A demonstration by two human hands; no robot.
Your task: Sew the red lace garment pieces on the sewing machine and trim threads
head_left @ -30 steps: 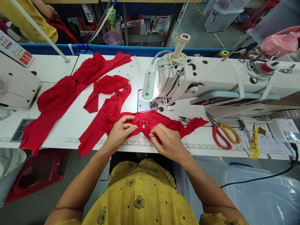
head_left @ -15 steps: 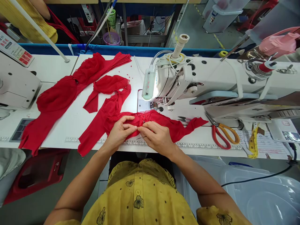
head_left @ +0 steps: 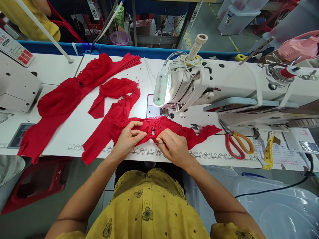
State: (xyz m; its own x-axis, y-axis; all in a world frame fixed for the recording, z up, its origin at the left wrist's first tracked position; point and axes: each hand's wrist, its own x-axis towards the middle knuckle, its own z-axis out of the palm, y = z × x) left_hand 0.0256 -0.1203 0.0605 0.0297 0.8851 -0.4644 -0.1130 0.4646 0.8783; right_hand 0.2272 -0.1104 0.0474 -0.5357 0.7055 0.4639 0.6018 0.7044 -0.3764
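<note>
A red lace-trimmed garment (head_left: 174,127) lies along the front of the sewing table, below the sewing machine's needle area. My left hand (head_left: 128,141) pinches its lower edge between thumb and fingers. Just to the right, my right hand (head_left: 173,146) is closed with fingertips at the garment's edge, and a thin dark pointed tool (head_left: 159,143) sticks out of it; its kind is too small to tell. Between the hands the fabric has a small opening, white table showing through. More of the red fabric (head_left: 99,142) spreads to the left of my left hand.
The white sewing machine (head_left: 224,79) with its lit lamp (head_left: 160,88) stands behind the hands. Scissors (head_left: 234,141) with red and orange handles and a yellow tape measure (head_left: 268,152) lie right. Another red garment (head_left: 59,99) lies left. A ruler strip (head_left: 199,154) runs along the front edge.
My right hand has shifted a little to the right, away from my left hand. A gap in the fabric now shows between them. My left hand has stayed almost still.
</note>
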